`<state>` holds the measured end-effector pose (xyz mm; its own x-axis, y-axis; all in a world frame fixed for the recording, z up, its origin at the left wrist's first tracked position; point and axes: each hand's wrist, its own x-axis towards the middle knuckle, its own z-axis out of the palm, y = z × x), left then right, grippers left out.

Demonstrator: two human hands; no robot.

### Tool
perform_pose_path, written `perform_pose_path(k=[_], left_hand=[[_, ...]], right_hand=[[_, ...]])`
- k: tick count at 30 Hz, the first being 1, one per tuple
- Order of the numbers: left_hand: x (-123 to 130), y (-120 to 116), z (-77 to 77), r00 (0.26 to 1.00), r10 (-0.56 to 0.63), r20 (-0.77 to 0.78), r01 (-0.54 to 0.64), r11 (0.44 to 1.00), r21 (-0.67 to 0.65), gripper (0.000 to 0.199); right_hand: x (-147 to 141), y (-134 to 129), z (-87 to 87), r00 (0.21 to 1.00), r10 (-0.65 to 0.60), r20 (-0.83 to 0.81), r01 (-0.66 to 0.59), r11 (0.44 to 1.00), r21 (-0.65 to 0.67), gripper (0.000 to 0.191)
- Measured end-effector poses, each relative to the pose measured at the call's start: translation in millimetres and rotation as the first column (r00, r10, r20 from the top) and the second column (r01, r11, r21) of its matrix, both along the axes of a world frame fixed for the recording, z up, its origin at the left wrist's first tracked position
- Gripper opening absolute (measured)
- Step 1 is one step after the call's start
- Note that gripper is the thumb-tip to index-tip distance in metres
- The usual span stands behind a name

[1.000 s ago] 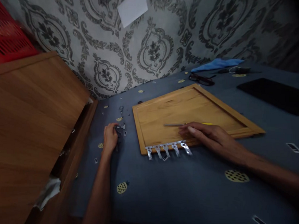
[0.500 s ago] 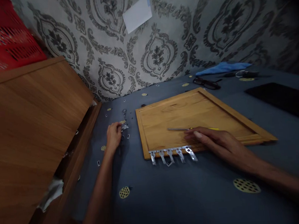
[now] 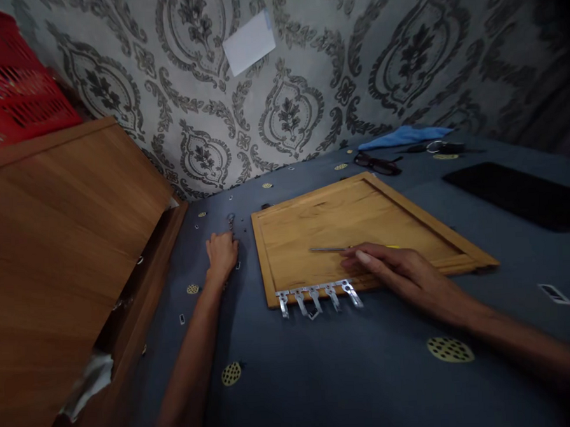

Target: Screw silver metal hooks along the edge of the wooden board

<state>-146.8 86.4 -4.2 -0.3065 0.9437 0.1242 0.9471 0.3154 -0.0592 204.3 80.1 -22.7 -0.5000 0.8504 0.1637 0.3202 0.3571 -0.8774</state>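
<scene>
A wooden framed panel lies on the blue patterned cloth. Along its near edge sits a metal strip with several hanging clips. My right hand is over the panel's right part, its fingers closed round a screwdriver whose thin shaft points left and whose yellow handle shows behind the fingers. My left hand rests on the cloth left of the panel, fingers bent down and their tips hidden, close to small metal parts. What it holds, if anything, cannot be seen.
Behind the panel are dark glasses, a blue cloth and keys on a ring. A black flat object lies at right. Wooden furniture stands at left with a red basket on top.
My left hand has shifted slightly right and now covers the small metal pieces it was beside. My right hand still holds the screwdriver. The whole view has shifted a little.
</scene>
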Motion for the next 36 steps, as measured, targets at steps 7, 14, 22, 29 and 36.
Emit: perform_pose_path(k=[7,14,22,29,36], left_hand=[[-8,1,2.1,0.997,-0.004,0.073,0.006,1.0,-0.019,0.036],[-38,-24,13.3,0.977,0.009,0.213,-0.007,1.0,-0.012,0.034],[-40,-40,5.8,0.946,-0.025,0.324,0.028,1.0,-0.003,0.031],[-35,-35,-6.2,0.916,-0.04,0.398,-0.002,0.995,0.104,0.034],[-23,-51,11.2,0.813,-0.24,0.53,0.022,0.923,0.385,0.013]], right_hand=[[1,0,0.2,1.0,0.011,0.012,-0.011,1.0,-0.004,0.071],[2,2,1.7,1.0,-0.005,0.024,0.004,0.999,0.049,0.071],[3,0,3.2,0.999,-0.037,0.014,0.036,0.996,0.087,0.066],[6,4,-5.2,0.998,-0.054,0.021,0.051,0.991,0.127,0.056],[4,-2,8.2,0.993,-0.12,-0.014,0.121,0.98,0.161,0.061]])
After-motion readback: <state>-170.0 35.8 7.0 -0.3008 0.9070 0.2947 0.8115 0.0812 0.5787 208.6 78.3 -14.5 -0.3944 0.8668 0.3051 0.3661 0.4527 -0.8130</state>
